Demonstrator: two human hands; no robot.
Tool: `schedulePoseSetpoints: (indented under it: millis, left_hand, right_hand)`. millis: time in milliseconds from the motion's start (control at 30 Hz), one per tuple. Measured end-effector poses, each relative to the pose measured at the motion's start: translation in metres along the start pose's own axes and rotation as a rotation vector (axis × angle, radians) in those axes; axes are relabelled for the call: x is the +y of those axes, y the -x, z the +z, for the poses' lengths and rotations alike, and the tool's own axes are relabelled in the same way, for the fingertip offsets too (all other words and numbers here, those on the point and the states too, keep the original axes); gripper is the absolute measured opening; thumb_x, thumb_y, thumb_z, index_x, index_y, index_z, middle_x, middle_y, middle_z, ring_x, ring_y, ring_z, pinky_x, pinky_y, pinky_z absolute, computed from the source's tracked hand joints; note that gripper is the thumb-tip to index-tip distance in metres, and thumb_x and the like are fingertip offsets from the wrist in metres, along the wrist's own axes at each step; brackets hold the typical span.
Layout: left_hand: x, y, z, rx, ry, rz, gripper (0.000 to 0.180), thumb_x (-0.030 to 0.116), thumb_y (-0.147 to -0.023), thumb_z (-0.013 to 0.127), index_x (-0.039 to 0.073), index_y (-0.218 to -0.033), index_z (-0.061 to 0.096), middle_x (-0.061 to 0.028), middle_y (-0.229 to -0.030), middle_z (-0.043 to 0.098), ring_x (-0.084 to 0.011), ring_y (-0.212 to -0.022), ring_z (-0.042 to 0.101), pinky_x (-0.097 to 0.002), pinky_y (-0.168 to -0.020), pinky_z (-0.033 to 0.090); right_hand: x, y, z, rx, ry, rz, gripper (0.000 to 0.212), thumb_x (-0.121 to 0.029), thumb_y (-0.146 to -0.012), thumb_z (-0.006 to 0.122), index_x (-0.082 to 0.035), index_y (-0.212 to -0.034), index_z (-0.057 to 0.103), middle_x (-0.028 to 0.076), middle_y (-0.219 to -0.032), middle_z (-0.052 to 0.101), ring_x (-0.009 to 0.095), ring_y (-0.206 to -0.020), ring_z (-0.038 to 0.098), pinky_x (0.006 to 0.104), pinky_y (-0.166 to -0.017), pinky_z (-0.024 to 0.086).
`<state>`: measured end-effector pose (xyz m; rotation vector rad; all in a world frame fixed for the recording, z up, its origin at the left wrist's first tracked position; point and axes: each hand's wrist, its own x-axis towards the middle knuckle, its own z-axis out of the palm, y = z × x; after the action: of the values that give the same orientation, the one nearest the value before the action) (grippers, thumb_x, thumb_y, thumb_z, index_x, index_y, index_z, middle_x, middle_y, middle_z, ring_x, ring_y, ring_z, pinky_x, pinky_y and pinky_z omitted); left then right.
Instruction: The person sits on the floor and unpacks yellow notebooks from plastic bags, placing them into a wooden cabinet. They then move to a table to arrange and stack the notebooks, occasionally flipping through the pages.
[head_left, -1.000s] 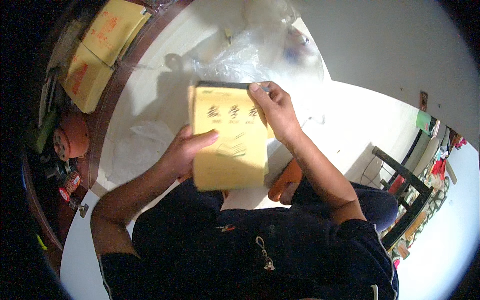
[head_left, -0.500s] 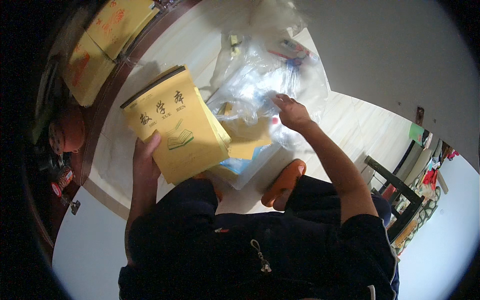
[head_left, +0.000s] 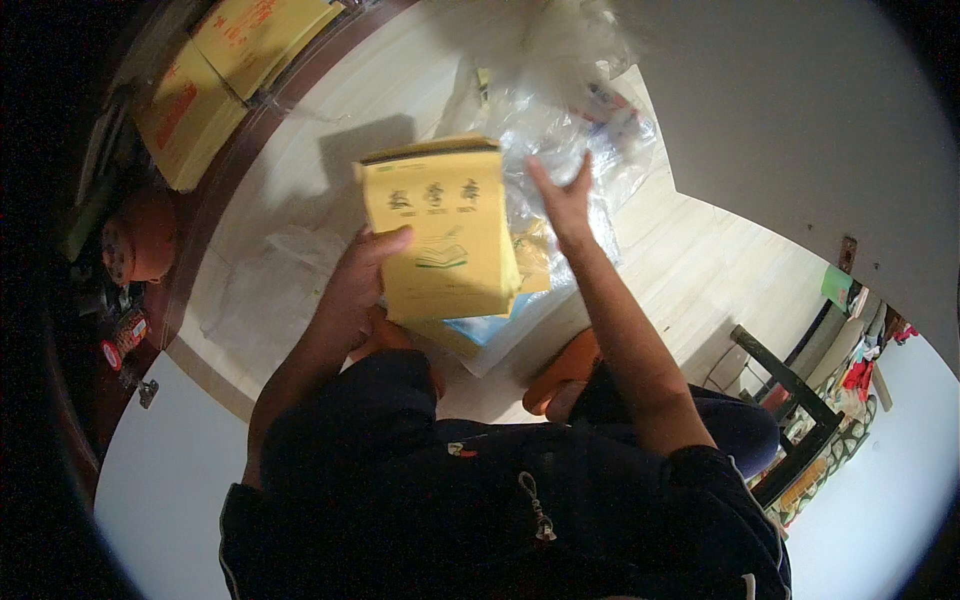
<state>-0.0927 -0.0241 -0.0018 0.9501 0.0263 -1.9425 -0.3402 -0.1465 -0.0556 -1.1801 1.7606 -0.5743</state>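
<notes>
My left hand [head_left: 372, 262] grips a stack of yellow exercise books [head_left: 445, 275] by its left side, thumb on the front cover. The stack is lifted, slightly blurred, with a dark spine strip along its top edge. To its right, my right hand [head_left: 565, 205] is raised with thumb and fingers spread, and nothing shows between them. Just beyond that hand lies a crumpled clear plastic bag [head_left: 535, 115] with colourful items inside. Below the stack, partly hidden by it, are more yellow books [head_left: 532, 262] and a blue packet [head_left: 490, 322] on the floor.
Another thin plastic bag [head_left: 270, 290] lies on the floor at left. Stacked yellow packets [head_left: 190, 110] and a brown pot [head_left: 140, 245] stand on the dark-edged shelf at far left. A white panel [head_left: 790, 100] fills the upper right. A dark wooden frame [head_left: 790, 375] stands at right.
The book stack in my left hand has moved right and turned more upright. My right hand has let go of the clear bag and spread its fingers. The left plastic bag is now uncovered.
</notes>
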Motion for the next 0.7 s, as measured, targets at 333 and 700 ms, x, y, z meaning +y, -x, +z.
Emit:
schedulePoseSetpoints:
  millis: [333, 700]
  left_hand:
    - [-0.013, 0.007, 0.005, 0.087, 0.060, -0.041, 0.038, 0.014, -0.081, 0.055, -0.002, -0.116, 0.048, -0.0155, -0.107, 0.057, -0.0233, -0.096, 0.057, -0.0356, -0.084, 0.045]
    - [-0.005, 0.013, -0.029, 0.046, 0.157, 0.076, 0.036, 0.015, -0.085, 0.051, -0.003, -0.115, 0.047, -0.0165, -0.107, 0.056, -0.0251, -0.097, 0.057, -0.0383, -0.083, 0.047]
  right_hand:
    - [0.025, -0.051, 0.010, -0.062, 0.042, -0.104, 0.048, -0.031, -0.079, 0.060, -0.002, -0.115, 0.049, 0.017, -0.104, 0.055, 0.028, -0.094, 0.055, 0.0396, -0.079, 0.046]
    - [-0.027, -0.041, -0.285, -0.556, -0.179, -0.136, 0.050, -0.044, -0.081, 0.058, -0.004, -0.110, 0.053, 0.008, -0.103, 0.057, 0.018, -0.092, 0.054, 0.0316, -0.083, 0.044]
